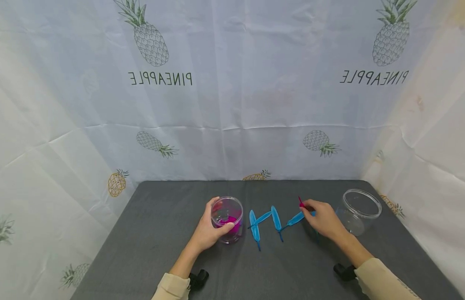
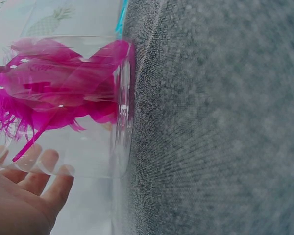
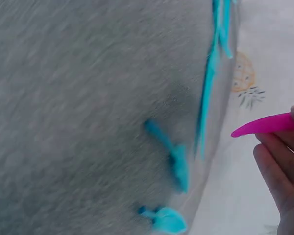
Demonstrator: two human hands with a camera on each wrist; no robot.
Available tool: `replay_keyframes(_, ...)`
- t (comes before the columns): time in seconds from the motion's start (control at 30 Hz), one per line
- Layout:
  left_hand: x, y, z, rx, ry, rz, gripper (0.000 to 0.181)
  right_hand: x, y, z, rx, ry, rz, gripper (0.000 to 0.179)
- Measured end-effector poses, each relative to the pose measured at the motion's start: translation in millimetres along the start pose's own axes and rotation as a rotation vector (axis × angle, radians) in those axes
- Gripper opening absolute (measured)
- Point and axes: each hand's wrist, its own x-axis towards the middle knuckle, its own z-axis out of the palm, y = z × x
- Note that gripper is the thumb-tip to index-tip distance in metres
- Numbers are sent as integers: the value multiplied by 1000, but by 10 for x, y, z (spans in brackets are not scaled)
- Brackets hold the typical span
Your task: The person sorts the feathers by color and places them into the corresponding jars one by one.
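Note:
My left hand [image 1: 207, 232] grips a transparent jar [image 1: 221, 239] that stands on the table left of centre. Bright pink feathers [image 2: 63, 81] lie inside this jar, their quills partly sticking up. To the right, my right hand [image 1: 324, 220] pinches one pink feather [image 3: 267, 125] between thumb and finger, above the table. Between the two hands, several blue feathers [image 1: 275, 218] are laid out on the table, some crossing or touching at their ends. The right hand partly hides the blue feathers at the right of the row.
A second transparent jar [image 1: 361, 204] stands on the dark grey table [image 1: 172, 208], just right of my right hand. Behind the table hangs a pale curtain [image 1: 232, 104] printed with pineapples, and it continues along both sides.

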Motion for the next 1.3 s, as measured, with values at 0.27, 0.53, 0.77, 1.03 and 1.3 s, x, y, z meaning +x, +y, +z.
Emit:
replay_keyframes(0.27,-15,18,-3,1,-3,-8,90,86,-167,4,77,55,-33,19)
replay_keyframes(0.53,-20,32,-5,7,-1,-8,90,163,-343,4,156,85,-28,10)
replay_keyframes(0.77,-10,17,-8,-6,2,2,92,233,-472,-3,194,105,-9,9)
replay_keyframes(1.03,-26,91,-4,5,8,-5,91,309,-656,5,240,150,-12,6)
replay_keyframes(1.3,-3,-8,3,20,5,3,90,374,-829,-3,301,170,-29,9)
